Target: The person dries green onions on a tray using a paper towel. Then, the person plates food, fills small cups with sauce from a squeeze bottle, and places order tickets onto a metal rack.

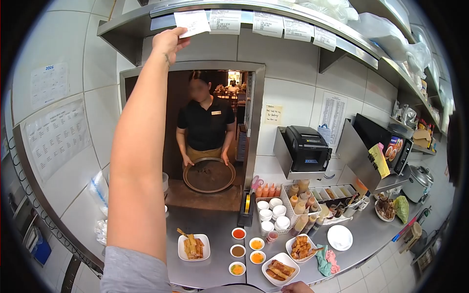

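My left hand [169,43] is raised to the metal ticket rail [246,17], its fingers closed on the lower edge of a white order slip [192,22]. More printed slips [225,22] hang to the right of it. My right hand [297,287] shows only in part at the bottom edge, its fingers out of sight. Near it on the steel counter stands a white dish of fried rolls [281,269]. Further left is a square white plate of fried rolls [194,247]. Small cups of sauce [238,251] stand between the two.
A person [205,122] in a dark shirt holds a round tray [209,175] at the pass window. A black printer [307,149] sits on a wall bracket. White cups [279,211], sauce bottles [299,202], another dish of fried food [303,247] and cloths [326,260] line the counter.
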Demonstrator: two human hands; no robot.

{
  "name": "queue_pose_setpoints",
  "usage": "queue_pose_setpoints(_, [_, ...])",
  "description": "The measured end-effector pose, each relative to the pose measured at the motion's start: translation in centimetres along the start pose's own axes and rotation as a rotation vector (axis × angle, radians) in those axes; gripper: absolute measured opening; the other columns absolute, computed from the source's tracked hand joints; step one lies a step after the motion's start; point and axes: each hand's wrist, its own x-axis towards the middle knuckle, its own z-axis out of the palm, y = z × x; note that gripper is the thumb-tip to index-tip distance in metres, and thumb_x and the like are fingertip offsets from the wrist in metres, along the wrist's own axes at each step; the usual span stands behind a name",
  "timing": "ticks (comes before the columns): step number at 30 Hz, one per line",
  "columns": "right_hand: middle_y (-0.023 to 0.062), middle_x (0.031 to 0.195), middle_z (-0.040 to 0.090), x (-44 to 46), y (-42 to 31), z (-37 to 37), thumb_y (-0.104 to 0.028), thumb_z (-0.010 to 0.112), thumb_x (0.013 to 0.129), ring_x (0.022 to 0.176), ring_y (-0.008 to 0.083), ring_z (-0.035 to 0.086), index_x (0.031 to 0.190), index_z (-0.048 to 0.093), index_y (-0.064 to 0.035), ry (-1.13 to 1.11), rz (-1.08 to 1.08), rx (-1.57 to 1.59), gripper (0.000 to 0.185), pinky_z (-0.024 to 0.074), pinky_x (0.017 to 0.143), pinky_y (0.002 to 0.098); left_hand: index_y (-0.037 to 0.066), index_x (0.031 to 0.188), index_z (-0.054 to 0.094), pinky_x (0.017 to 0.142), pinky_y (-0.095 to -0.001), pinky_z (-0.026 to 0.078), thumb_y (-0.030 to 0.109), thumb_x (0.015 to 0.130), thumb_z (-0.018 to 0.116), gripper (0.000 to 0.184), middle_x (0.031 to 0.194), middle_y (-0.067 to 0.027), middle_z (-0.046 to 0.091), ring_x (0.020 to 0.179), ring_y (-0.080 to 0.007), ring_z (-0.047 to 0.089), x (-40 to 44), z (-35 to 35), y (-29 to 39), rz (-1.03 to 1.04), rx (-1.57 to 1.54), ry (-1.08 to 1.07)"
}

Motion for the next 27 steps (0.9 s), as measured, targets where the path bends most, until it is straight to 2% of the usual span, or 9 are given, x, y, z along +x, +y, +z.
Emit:
queue_pose_setpoints(3, [0.0133, 0.075, 0.07, 0.9, 0.9, -0.5, -0.03, 0.056, 0.09, 0.053, 0.0184, 0.062, 0.095, 0.067, 0.0015, 0.067, 0.147, -0.026, 0.034, 0.05, 0.048, 0.0287, 0.007, 0.096, 0.058, 0.081, -0.0343, 0.051, 0.004, 0.081, 0.061, 0.015, 0.1, -0.0086, 0.06, 0.091, -0.0209, 0.061, -3.6, -1.0, -2.3, 0.085, 0.074, -0.06])
queue_pose_setpoints(8, [0.0139, 0.076, 0.07, 2.6, 2.8, 0.5, -0.036, 0.058, 0.09, 0.056, 0.0186, 0.064, 0.1, 0.067, -0.001, -0.052, 0.091, 0.315, 0.037, 0.0521, 0.052, 0.0289, 0.006, 0.122, 0.049, 0.088, -0.03, 0.046, -0.017, 0.068, 0.047, 0.058, 0.11, -0.0054, 0.058, 0.104, -0.0182, 0.057, -19.9, -4.3, -9.2, 0.195, 0.191, -0.375])
queue_pose_setpoints(11, [0.0131, 0.078, 0.07, 2.8, 2.0, -0.1, -0.038, 0.06, 0.089, 0.06, 0.0184, 0.066, 0.103, 0.067, -0.002, -0.153, 0.131, -0.038, 0.04, 0.053, 0.054, 0.0285, 0.009, 0.107, 0.07, 0.091, -0.027, 0.042, -0.016, 0.071, 0.038, 0.054, 0.105, -0.0142, 0.06, 0.102, -0.025, 0.059, -28.5, -9.9, -10.8, 0.041, 0.71, -0.555])
queue_pose_setpoints(12, [0.0091, 0.082, 0.071, 2.4, 0.8, -0.1, -0.042, 0.058, 0.089, 0.069, 0.0188, 0.069, 0.105, 0.067, -0.0037, -0.133, 0.123, -0.2, 0.042, 0.0544, 0.061, 0.0294, 0.007, 0.106, 0.07, 0.09, -0.0267, 0.042, -0.017, 0.071, 0.035, 0.055, 0.1, -0.0141, 0.061, 0.099, -0.026, 0.06, -30.5, -12.5, -13.0, 0.036, 0.686, -0.49])
queue_pose_setpoints(14, [0.015, 0.079, 0.068, 4.8, 1.6, -1.2, -0.011, 0.053, 0.085, 0.062, 0.0229, 0.067, 0.097, 0.063, 0.0032, -0.128, 0.122, -0.19, 0.022, 0.0556, 0.058, 0.0293, 0.009, 0.105, 0.07, 0.088, -0.0287, 0.045, -0.016, 0.074, 0.043, 0.049, 0.102, -0.0135, 0.064, 0.099, -0.0285, 0.061, -33.0, -19.4, -16.6, -0.039, 0.725, -0.303])
queue_pose_setpoints(16, [0.0113, 0.072, 0.069, 3.5, -0.3, -0.8, -0.019, 0.057, 0.086, 0.058, 0.0179, 0.066, 0.082, 0.066, 0.0007, -0.041, 0.04, -0.122, 0.022, 0.0516, 0.054, 0.0263, 0.012, 0.106, 0.07, 0.089, -0.033, 0.046, -0.01, 0.074, 0.056, 0.041, 0.1, -0.0125, 0.065, 0.097, -0.0295, 0.061, -35.0, -27.4, -19.3, -0.198, 0.934, 0.039])
queue_pose_setpoints(21, [0.0134, 0.077, 0.069, 2.7, -4.6, 1.6, -0.015, 0.056, 0.088, 0.059, 0.0175, 0.063, 0.093, 0.065, 0.003, 0.119, -0.155, -0.067, 0.021, 0.0486, 0.051, 0.0271, 0.008, 0.111, 0.067, 0.091, -0.0341, 0.046, -0.01, 0.072, 0.057, 0.045, 0.112, -0.0156, 0.063, 0.104, -0.0312, 0.06, -39.3, -40.3, -16.1, -0.345, 1.4, 0.406])
queue_pose_setpoints(24, [0.0124, 0.077, 0.069, 3.2, -4.9, 3.0, -0.02, 0.06, 0.089, 0.059, 0.0166, 0.062, 0.095, 0.065, 0.0036, 0.118, -0.144, -0.035, 0.025, 0.0486, 0.052, 0.0268, 0.006, 0.117, 0.065, 0.091, -0.0328, 0.046, -0.009, 0.071, 0.06, 0.049, 0.117, -0.0156, 0.062, 0.104, -0.0288, 0.06, -41.3, -42.8, -17.4, -0.343, 1.282, 0.473])
queue_pose_setpoints(27, [0.0101, 0.077, 0.068, 3.2, -5.4, 4.2, -0.019, 0.061, 0.088, 0.06, 0.0161, 0.062, 0.097, 0.066, 0.0039, 0.097, -0.162, -0.105, 0.026, 0.0491, 0.053, 0.0276, 0.008, 0.13, 0.056, 0.091, -0.0314, 0.044, -0.004, 0.072, 0.067, 0.061, 0.121, -0.0106, 0.059, 0.104, -0.0226, 0.058, -42.6, -41.4, -20.9, -0.554, 0.641, 0.454])
